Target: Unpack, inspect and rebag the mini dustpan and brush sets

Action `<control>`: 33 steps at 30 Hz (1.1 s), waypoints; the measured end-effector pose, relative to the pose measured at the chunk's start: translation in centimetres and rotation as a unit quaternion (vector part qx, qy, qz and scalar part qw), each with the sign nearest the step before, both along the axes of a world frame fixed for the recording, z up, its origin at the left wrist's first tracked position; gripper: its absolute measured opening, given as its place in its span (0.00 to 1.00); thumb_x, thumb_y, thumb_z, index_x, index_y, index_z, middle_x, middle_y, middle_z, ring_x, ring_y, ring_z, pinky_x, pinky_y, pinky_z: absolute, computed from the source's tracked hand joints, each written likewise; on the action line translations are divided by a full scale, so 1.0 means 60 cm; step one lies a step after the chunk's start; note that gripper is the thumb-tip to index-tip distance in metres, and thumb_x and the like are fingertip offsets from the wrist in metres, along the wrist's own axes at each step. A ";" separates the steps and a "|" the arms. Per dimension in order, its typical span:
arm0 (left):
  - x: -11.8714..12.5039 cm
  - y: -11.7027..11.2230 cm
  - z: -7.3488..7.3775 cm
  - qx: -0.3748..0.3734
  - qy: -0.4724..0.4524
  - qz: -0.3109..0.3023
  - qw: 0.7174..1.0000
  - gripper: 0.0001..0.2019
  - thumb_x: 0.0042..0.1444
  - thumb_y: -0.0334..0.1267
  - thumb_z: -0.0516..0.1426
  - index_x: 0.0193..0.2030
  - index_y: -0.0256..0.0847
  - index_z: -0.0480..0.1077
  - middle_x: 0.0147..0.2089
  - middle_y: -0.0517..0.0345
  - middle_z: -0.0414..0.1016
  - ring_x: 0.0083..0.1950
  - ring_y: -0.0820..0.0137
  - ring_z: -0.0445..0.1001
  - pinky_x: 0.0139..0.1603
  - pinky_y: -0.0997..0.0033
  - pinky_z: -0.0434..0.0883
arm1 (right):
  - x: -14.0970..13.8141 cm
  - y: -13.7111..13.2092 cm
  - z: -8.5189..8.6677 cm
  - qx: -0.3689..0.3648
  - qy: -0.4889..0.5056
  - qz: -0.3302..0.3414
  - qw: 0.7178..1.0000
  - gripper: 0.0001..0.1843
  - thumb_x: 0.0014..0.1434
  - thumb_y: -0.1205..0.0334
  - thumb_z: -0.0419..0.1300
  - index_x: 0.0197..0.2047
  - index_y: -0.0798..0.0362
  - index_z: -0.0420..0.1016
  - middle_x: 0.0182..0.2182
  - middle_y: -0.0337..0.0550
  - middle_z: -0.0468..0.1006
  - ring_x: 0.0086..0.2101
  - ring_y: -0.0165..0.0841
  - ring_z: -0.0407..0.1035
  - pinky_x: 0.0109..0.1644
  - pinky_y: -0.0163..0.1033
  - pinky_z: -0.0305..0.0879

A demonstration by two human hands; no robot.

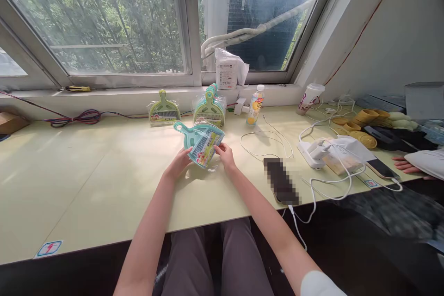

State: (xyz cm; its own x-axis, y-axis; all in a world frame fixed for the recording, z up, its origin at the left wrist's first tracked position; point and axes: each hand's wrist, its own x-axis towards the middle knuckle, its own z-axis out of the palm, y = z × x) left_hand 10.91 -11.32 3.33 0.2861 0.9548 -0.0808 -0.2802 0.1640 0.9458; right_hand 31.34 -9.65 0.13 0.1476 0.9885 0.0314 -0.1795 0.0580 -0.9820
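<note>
Between my two hands is a teal dustpan and brush set (196,141) in clear plastic wrap, tilted with its handle to the upper left and a printed label facing me. My left hand (178,163) grips its lower left edge. The fingers of my right hand (225,153) are closed on the right edge near the label. Behind it stands a stack of wrapped green and teal dustpan sets (209,110), upright against the sill. One more green dustpan set (164,110) stands to the left of that stack.
A drink bottle (255,105), a phone (280,180) on a cable and a power strip (312,153) lie to the right. A paper cup (310,98) stands farther back. Another person's hand (406,165) rests at the far right. Bundled wires (78,118) lie at the back left.
</note>
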 end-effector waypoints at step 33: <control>-0.047 0.041 -0.010 0.203 0.249 0.313 0.894 0.24 0.54 0.53 0.60 0.52 0.40 0.75 0.51 0.46 0.78 0.56 0.57 0.74 0.58 0.59 0.67 | 0.032 -0.007 0.033 -0.005 0.042 0.142 0.989 0.24 0.46 0.61 0.72 0.46 0.51 0.71 0.30 0.38 0.83 0.31 0.34 0.78 0.35 0.39 0.76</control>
